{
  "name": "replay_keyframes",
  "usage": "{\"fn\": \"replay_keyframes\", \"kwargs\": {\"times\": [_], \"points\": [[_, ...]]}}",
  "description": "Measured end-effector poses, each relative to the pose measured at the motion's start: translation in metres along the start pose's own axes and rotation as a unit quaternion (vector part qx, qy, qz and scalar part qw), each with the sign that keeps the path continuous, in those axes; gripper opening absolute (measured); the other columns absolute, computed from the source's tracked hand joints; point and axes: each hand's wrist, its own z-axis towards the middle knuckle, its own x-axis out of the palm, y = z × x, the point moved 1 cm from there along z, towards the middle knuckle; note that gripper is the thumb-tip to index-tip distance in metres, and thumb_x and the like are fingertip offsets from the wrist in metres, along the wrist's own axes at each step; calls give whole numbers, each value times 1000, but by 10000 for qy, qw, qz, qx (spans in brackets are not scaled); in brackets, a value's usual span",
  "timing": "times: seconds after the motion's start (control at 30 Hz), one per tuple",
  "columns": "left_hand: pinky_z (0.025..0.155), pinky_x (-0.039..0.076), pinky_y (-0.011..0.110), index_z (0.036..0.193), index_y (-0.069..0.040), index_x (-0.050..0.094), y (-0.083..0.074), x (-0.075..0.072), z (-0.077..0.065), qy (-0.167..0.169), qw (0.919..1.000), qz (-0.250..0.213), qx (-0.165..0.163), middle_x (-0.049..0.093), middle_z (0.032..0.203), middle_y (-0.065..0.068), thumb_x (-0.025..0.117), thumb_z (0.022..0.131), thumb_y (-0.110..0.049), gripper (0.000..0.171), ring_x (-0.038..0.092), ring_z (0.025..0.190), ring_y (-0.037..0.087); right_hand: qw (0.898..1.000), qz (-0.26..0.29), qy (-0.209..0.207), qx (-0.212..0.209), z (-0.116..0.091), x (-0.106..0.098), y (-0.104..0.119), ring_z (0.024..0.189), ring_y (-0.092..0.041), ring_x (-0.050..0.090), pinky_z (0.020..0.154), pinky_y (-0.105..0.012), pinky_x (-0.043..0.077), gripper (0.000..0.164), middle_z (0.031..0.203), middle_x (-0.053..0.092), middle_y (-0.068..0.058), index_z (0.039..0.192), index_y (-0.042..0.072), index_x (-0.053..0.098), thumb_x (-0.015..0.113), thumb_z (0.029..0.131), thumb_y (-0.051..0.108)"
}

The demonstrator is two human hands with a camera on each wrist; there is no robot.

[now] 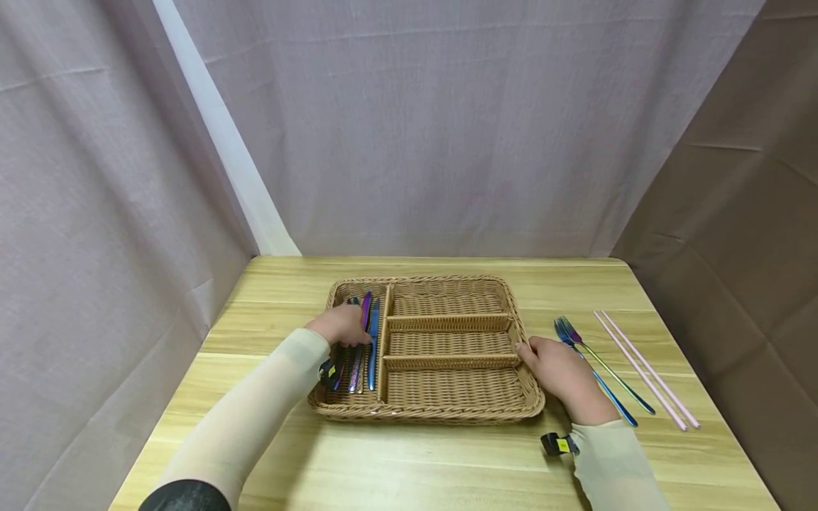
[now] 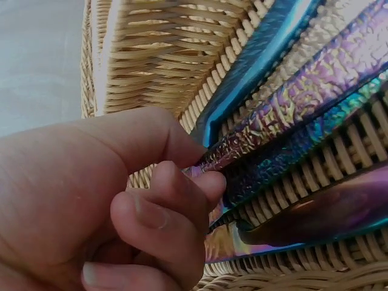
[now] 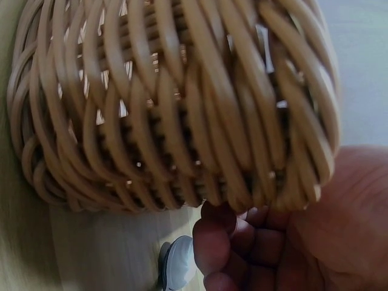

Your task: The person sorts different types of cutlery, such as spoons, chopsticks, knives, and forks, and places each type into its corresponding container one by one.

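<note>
A woven wicker tray with dividers stands mid-table. Several iridescent knives lie side by side in its long left compartment, a blue knife nearest the divider. My left hand reaches into that compartment. In the left wrist view, its thumb and fingertips pinch a knife with a textured purple handle, just where the handle meets the blade. My right hand grips the tray's right rim, thumb on top; in the right wrist view its fingers curl at the outer wall of the weave.
Right of the tray lie two iridescent forks, a blue fork and a greenish fork, near my right wrist. Two pink chopsticks lie farther right. Grey curtains hang behind and beside the wooden table.
</note>
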Motion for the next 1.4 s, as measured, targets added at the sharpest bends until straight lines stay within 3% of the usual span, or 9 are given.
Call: {"fn": "replay_keyframes", "kwargs": {"times": [0.47, 0.8, 1.07, 1.27, 1.4], "points": [[53, 45, 28, 72, -6, 74, -3, 1, 0, 72, 10000, -36, -8, 69, 64, 2, 81, 102, -27, 37, 55, 50, 13, 10000, 35, -79, -30, -2, -2, 1, 78, -33, 69, 67, -56, 52, 36, 85, 69, -11, 88, 13, 61, 53, 116, 34], [55, 49, 28, 78, -3, 78, -3, 0, -5, -46, 9999, -101, 51, 73, 69, 5, 80, 103, -26, 34, 59, 52, 14, 10000, 43, -33, 1, -2, -1, 1, 72, -27, 62, 64, -50, 49, 36, 80, 64, -6, 88, 14, 59, 52, 117, 35], [57, 54, 29, 78, -4, 78, -2, 0, -9, -247, 9995, -121, 137, 73, 68, 4, 79, 103, -28, 34, 62, 53, 14, 10000, 31, -70, -29, -1, 0, 0, 79, -30, 69, 68, -55, 52, 36, 86, 70, -8, 91, 14, 63, 53, 117, 35], [65, 57, 33, 69, -11, 69, 1, -2, -12, -381, 9989, -195, 191, 66, 62, 0, 72, 107, -29, 41, 65, 54, 16, 10000, 8, -36, -1, -1, 0, 0, 78, -30, 69, 67, -54, 52, 36, 86, 69, -8, 91, 14, 63, 51, 117, 36], [60, 48, 32, 63, -18, 53, 2, -4, -13, -436, 9983, -333, 220, 52, 56, -3, 70, 109, -31, 50, 52, 49, 13, 10000, -26, -53, 0, 0, 1, -1, 79, -31, 69, 68, -55, 52, 37, 86, 69, -9, 91, 13, 63, 51, 117, 37]]}}
